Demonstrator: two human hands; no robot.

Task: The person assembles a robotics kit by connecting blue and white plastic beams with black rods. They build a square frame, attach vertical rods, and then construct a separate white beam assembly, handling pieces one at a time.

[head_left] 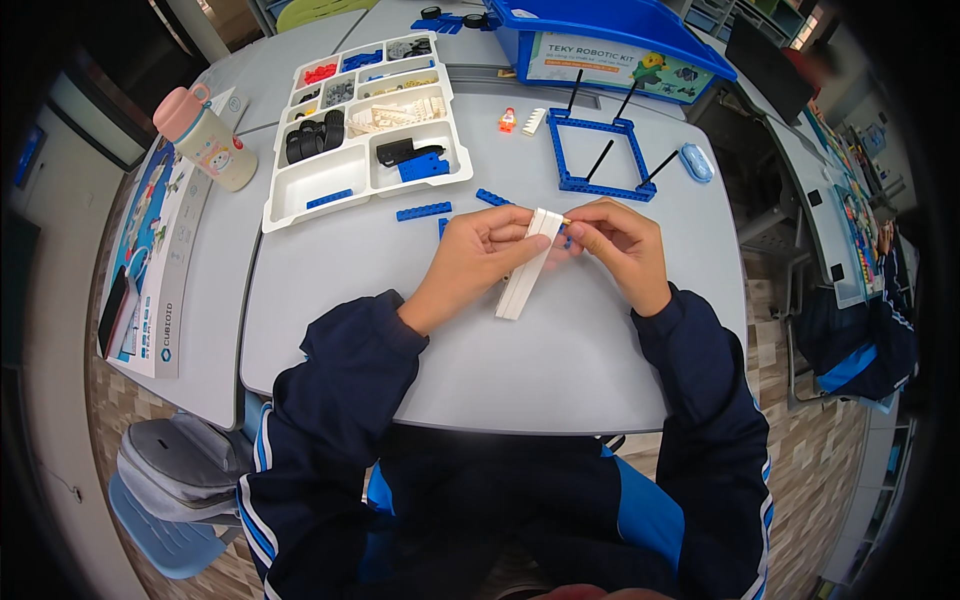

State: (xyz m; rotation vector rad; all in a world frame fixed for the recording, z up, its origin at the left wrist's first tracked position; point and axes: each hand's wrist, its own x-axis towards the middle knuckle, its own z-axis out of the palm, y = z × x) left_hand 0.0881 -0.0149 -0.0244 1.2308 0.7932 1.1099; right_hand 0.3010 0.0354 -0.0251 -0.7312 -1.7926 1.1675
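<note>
My left hand (475, 255) is closed around a bundle of long white building beams (520, 285), thumb on top, held slantwise above the table. At the far end of the beams, my right hand (630, 255) pinches a small yellowish peg (567, 221) against their side. Its fingertips partly hide how far the peg goes in. Just beyond the left hand lie a blue beam (424, 211) and another short blue piece (492, 197). Farther off to the right rests a square blue beam frame (605, 186) with several black rods standing up from it.
A white sorting tray (455, 178) of parts stands at the far left. Past it are a pink-lidded bottle (215, 150) and a flat kit box (170, 300). A toy figure (507, 121), a white toothed piece (534, 122), a blue oval case (696, 163) and a large blue bin (620, 40) lie farther back.
</note>
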